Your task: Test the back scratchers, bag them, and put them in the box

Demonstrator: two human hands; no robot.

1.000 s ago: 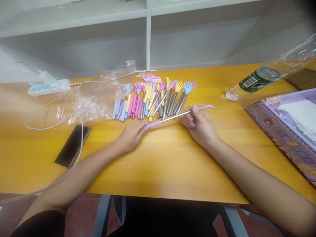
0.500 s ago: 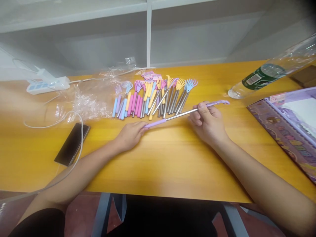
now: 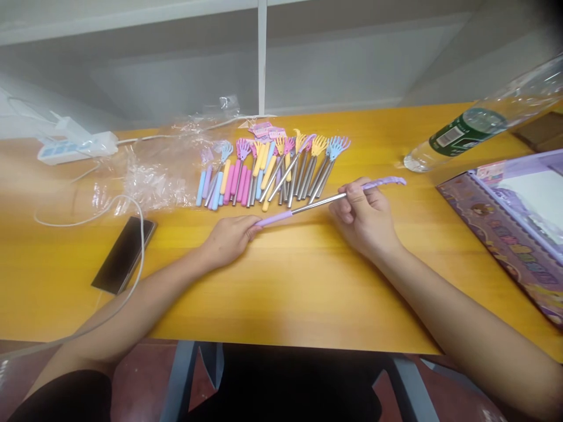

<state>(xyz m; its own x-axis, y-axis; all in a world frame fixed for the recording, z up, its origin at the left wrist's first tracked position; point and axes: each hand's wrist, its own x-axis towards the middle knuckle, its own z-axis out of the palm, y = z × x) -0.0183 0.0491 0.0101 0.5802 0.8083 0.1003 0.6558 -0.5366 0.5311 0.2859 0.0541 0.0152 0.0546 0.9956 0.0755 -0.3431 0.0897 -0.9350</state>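
Note:
A back scratcher (image 3: 314, 204) with a purple handle, metal rod and purple claw is held level between both hands over the table. My left hand (image 3: 229, 239) is closed on the end of its purple handle. My right hand (image 3: 363, 218) pinches the rod close to the claw, which sticks out to the right. Behind them lies a row of more scratchers with blue (image 3: 338, 147), yellow (image 3: 318, 145) and pink (image 3: 243, 149) claws, next to loose coloured handles (image 3: 227, 181).
Clear plastic bags (image 3: 160, 176) and a white power strip (image 3: 78, 147) lie at the left. A phone (image 3: 123, 255) has a white cable across it. A tilted bottle (image 3: 457, 138) and a purple box (image 3: 501, 234) are at the right.
The whole view has shifted slightly, so things appear a little further left and up. Both hands keep the same hold on the purple scratcher.

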